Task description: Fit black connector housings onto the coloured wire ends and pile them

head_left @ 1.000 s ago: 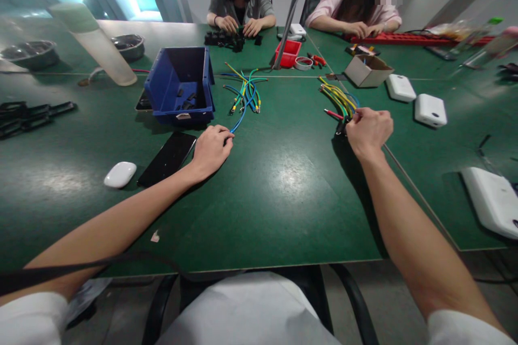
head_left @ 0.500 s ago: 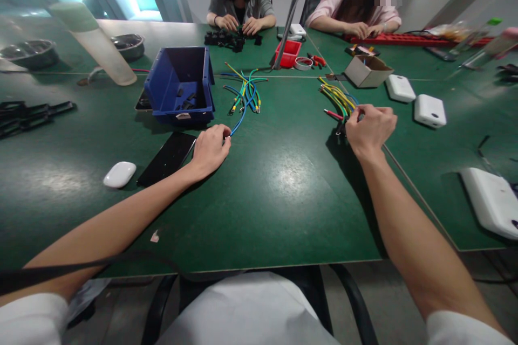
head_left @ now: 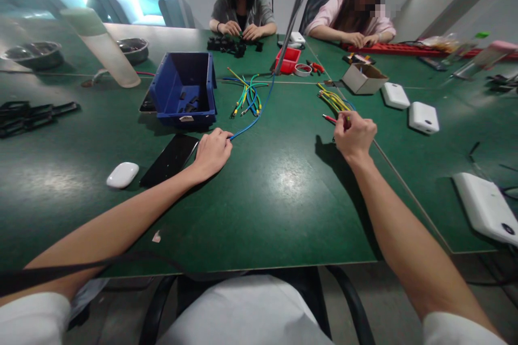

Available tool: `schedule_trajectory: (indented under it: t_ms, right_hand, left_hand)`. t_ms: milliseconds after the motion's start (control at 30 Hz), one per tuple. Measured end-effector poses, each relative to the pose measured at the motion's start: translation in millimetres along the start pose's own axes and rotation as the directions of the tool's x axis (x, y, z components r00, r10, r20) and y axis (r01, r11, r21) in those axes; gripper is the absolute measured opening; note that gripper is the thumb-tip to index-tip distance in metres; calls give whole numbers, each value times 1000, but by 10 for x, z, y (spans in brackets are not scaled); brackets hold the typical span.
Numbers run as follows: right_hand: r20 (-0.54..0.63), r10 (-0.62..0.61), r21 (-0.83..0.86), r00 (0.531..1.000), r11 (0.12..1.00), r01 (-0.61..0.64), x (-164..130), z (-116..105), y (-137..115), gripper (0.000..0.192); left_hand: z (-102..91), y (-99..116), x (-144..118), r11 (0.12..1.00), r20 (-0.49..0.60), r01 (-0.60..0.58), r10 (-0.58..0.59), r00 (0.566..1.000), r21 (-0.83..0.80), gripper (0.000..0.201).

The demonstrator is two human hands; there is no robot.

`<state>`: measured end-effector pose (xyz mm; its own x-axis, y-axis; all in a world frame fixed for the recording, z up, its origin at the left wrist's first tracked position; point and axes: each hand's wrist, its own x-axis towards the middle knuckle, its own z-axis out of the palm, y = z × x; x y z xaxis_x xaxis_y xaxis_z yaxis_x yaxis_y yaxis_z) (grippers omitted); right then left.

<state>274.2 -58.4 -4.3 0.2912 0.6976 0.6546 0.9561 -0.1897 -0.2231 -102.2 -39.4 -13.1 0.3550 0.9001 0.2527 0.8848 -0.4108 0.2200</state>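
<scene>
L hand (head_left: 212, 152) rests on the table (head_left: 283, 188), fingertips pinched on the near end of a blue wire (head_left: 253, 123); wire runs away twd the wire pile (head_left: 246, 96) mid-table. R hand (head_left: 355, 133) is curled into a fist round the near ends of a yellow/green wire bundle (head_left: 334, 100), w/ a red wire (head_left: 328, 118) just beside it. Blue bin (head_left: 184, 89) sits behind L hand, phone (head_left: 170, 159) just left of it, white mouse (head_left: 121, 174) further left. Two people work at the far side
</scene>
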Motion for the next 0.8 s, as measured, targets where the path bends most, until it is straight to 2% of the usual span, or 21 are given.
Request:
schedule_trajectory:
  t_ms: [267, 500, 700, 800]
  right_hand:
    - [60, -49, 47, 997, 998, 47, -66, 1, -208, 35]
    - [112, -105, 89, 988, 991, 95, -118, 16, -400, 38]
    - [221, -127, 213, 967, 974, 79, -249, 73, -586, 35]
    - [232, -148, 362, 961, 930, 56, -319, 98, -756, 35]
  left_hand:
    - [-12, -14, 13, 996, 0, 25, -25, 1000, -85, 34]
    - [4, -69, 49, 969, 6, 106, -107, 994, -225, 33]
    - [3, -85, 54, 945, 10, 114, -117, 993, -306, 33]
    - [0, -92, 63, 929, 3, 124, -131, 991, -348, 32]
